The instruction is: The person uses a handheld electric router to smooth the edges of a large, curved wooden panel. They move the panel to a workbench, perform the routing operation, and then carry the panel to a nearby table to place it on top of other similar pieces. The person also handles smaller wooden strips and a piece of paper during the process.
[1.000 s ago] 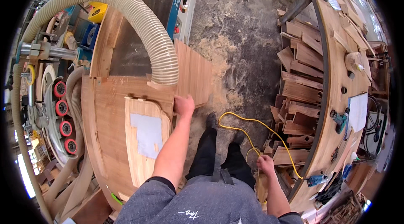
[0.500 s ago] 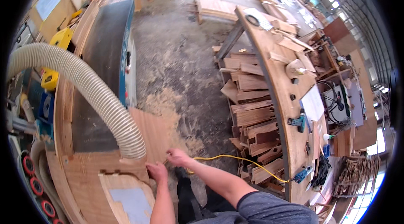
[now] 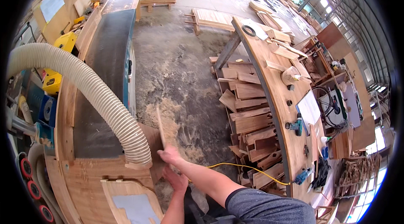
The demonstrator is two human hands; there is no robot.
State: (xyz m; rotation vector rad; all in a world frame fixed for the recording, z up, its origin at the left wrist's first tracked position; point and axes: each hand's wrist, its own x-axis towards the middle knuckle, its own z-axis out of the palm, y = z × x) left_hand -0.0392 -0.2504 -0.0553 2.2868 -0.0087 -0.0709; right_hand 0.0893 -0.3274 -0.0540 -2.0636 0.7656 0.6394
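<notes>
A thin brown wooden panel (image 3: 154, 148) stands tilted up on edge at the near corner of the machine table, and its upper edge is blurred. My right hand (image 3: 170, 156) grips the panel's edge, with my forearm coming in from the lower right. Just below, my left hand (image 3: 177, 179) holds the panel's lower edge. Both hands sit beside the mouth of a ribbed cream dust hose (image 3: 105, 102), which ends over the wooden table top (image 3: 90, 173).
The machine's dark bed (image 3: 105, 68) runs away on the left. A flat wooden jig with a grey patch (image 3: 130, 205) lies near me. A long curved workbench (image 3: 275, 97) with stacked offcuts (image 3: 248, 116) stands on the right. A yellow cable (image 3: 248, 167) crosses the sawdust-covered floor (image 3: 172, 97).
My view has swung up and to the right. The panel that lay flat on the table is now raised on edge. My right hand came over from the cable side to join my left at it.
</notes>
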